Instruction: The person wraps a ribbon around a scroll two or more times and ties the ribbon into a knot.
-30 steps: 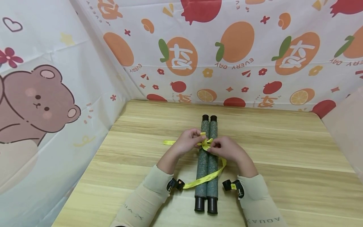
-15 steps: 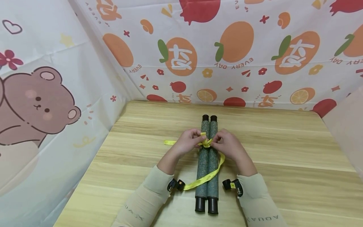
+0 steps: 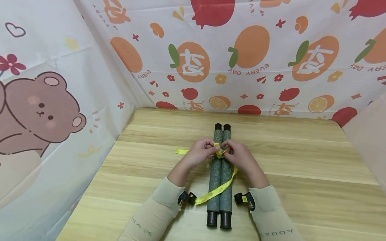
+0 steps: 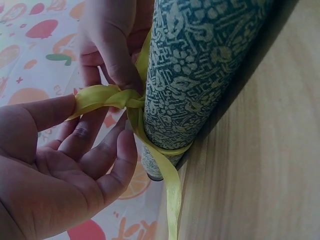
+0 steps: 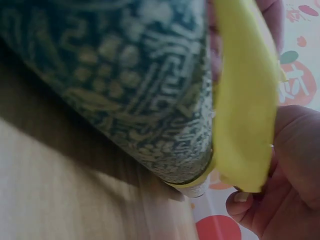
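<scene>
A scroll in two rolls (image 3: 214, 182) of green patterned brocade with dark end knobs lies on the table. Yellow ribbon (image 3: 217, 191) circles its middle, and one tail trails diagonally across the lower half. On the left side, my left hand (image 3: 199, 153) pinches a ribbon loop (image 4: 95, 98) between thumb and fingers, beside a knot (image 4: 131, 100) at the roll. From the right, my right hand (image 3: 240, 155) pinches the ribbon close to that knot. In the right wrist view, a wide ribbon stretch (image 5: 247, 100) partly covers the right fingers (image 5: 242, 202).
The wooden table (image 3: 286, 174) extends around the scroll. Another ribbon end (image 3: 181, 151) lies flat left of the left hand. Fruit-printed cloth (image 3: 221, 60) hangs behind the table, and a bear-printed cloth (image 3: 99, 77) hangs at the left.
My right hand has moved in toward the knot, its fingers now closer to the left hand's. The bow section has drawn smaller, and the trailing tail shifted slightly left. My left hand has barely moved.
</scene>
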`<state>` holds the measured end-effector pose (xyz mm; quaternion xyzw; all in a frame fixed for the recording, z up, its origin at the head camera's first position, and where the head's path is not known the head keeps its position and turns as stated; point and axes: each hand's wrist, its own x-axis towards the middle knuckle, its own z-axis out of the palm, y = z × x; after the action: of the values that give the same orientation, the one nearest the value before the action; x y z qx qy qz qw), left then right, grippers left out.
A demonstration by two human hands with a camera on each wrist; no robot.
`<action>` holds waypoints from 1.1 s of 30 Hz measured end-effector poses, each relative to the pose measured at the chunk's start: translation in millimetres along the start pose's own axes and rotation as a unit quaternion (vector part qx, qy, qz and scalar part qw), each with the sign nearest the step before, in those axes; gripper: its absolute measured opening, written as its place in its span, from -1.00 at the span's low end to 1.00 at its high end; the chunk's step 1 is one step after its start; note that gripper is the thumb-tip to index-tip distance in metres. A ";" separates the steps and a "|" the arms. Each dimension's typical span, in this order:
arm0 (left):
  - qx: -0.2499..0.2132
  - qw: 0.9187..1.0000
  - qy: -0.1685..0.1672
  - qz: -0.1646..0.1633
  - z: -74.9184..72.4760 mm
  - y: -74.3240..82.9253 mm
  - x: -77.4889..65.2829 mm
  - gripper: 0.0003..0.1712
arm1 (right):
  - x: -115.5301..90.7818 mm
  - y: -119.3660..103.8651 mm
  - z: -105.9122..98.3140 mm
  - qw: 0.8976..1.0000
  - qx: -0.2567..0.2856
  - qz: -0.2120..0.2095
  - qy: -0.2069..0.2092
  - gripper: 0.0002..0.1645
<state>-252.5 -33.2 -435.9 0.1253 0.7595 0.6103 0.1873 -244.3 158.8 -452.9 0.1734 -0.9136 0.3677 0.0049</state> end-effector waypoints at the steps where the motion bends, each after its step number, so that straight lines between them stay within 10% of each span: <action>1: 0.000 1.000 0.000 0.000 0.1 0.1 -0.4 -0.79 | -0.2 0.1 0.9 1.000 -0.004 -0.005 -0.005 -0.76; 33: 0.019 1.000 -0.006 0.018 -1.1 0.0 -2.7 -0.82 | -0.2 2.8 7.4 0.998 -0.009 -0.054 0.040 -0.83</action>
<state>-250.6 -35.3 -435.4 0.1461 0.7671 0.5987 0.1783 -244.1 155.7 -460.1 0.2078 -0.9052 0.3652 0.0632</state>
